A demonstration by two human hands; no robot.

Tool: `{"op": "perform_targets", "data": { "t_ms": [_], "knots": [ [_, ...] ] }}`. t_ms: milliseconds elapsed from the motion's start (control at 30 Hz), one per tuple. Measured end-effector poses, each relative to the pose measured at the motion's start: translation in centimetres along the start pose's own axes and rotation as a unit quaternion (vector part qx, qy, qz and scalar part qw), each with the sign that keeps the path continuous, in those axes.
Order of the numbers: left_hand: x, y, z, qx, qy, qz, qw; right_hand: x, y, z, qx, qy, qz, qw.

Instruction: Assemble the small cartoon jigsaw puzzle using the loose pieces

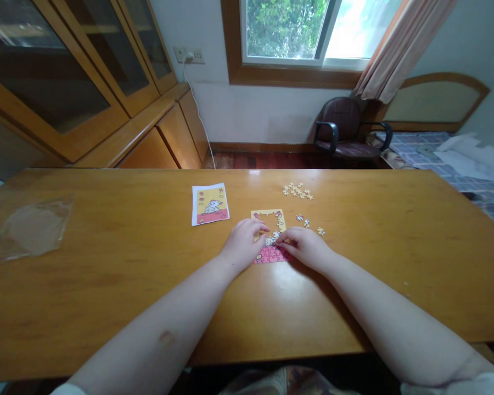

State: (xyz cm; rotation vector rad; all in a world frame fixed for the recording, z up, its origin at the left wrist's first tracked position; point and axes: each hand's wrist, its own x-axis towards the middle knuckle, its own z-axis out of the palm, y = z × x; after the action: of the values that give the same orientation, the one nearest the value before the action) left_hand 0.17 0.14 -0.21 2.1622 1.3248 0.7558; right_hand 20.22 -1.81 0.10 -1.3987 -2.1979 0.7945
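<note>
A partly assembled jigsaw puzzle (271, 255) lies flat on the table in front of me, with a yellow border, a pink lower part and white pieces in the middle. My left hand (246, 240) rests on its left side, fingers apart and slightly curled. Over the white pieces, my right hand (303, 244) pinches at the puzzle with thumb and fingertips together; what sits between them is too small to make out. Just beyond that hand are several loose pieces (307, 223). Farther back lies a cluster of yellow pieces (297, 191).
A printed picture card (211, 204) lies to the left of the puzzle. A clear plastic bag (31, 227) is at the table's far left. Beyond the wooden table (148, 296) stand an office chair (343, 129), a bed (428, 156) and a glass-fronted cabinet (119, 126).
</note>
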Motion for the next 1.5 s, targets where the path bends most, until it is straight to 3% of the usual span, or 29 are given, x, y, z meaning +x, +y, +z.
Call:
{"op": "perform_targets", "data": {
  "t_ms": [367, 633, 1500],
  "knots": [
    [-0.4, 0.2, 0.3, 0.065, -0.035, 0.045, 0.996, 0.1, -0.1, -0.2, -0.052, 0.023, -0.015, 0.998],
    [-0.4, 0.3, 0.5, 0.086, -0.04, 0.058, 0.994, -0.4, -0.6, -1.5, -0.162, -0.014, -0.019, 0.987],
    [-0.3, -0.1, 0.5, 0.112, -0.038, 0.051, 0.992, -0.4, -0.8, -1.2, -0.166, -0.041, -0.068, 0.983]
  ]
}}
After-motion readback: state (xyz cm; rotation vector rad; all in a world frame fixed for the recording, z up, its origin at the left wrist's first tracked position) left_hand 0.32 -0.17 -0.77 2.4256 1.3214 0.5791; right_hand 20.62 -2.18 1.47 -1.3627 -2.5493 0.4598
